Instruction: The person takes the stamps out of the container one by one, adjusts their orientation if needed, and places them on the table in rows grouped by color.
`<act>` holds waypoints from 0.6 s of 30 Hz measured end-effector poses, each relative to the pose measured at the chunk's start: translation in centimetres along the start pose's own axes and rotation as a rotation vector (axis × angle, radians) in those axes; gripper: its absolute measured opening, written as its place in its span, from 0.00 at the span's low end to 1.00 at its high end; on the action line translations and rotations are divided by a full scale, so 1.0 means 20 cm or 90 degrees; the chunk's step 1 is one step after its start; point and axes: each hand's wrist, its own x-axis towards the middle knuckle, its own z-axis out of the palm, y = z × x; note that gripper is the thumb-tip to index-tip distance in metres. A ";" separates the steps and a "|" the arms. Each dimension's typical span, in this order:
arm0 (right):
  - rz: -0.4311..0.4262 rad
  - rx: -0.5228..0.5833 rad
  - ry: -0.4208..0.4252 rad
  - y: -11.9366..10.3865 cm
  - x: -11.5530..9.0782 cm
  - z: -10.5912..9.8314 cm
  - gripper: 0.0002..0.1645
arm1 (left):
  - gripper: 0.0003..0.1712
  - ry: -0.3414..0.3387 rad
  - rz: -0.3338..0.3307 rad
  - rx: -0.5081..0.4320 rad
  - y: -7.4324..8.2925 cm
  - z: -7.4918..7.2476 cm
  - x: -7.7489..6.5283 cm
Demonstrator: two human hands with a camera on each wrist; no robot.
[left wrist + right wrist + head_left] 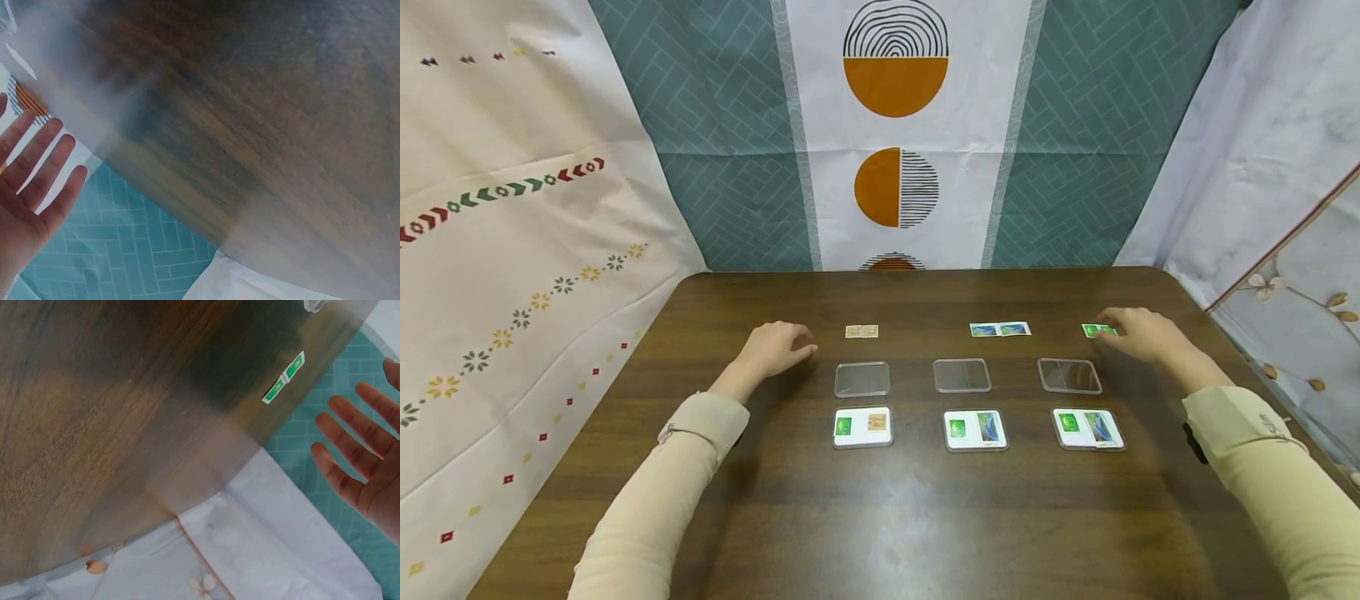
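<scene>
My left hand (772,350) hovers over the left of the table, fingers loosely bent and holding nothing; its fingers look spread in the left wrist view. Closest to it lies a pair of brown stamps (861,332). On the right, my right hand (1138,333) is just beside a pair of green stamps (1099,330), overlapping their edge in the head view. The right wrist view shows those green stamps (284,378) flat on the wood, apart from the relaxed, empty fingers (350,434). Between the hands lies a pair of blue stamps (1000,329).
Three clear plastic pieces (962,376) form a row on the brown table (850,508). Nearer me are three clear cases with white inserts: the left case (862,427) has green and brown stamps, the middle case (975,431) and right case (1088,429) green and blue.
</scene>
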 end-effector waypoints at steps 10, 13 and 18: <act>-0.050 -0.001 0.025 -0.09 -0.01 0.02 0.21 | 0.18 -0.001 0.031 -0.001 0.05 0.00 -0.05; -0.071 -0.008 0.055 -0.13 -0.02 0.04 0.20 | 0.18 0.001 0.036 -0.008 0.07 0.00 -0.07; -0.086 0.005 0.057 -0.23 -0.03 0.04 0.19 | 0.18 -0.005 0.056 -0.023 0.09 0.01 -0.11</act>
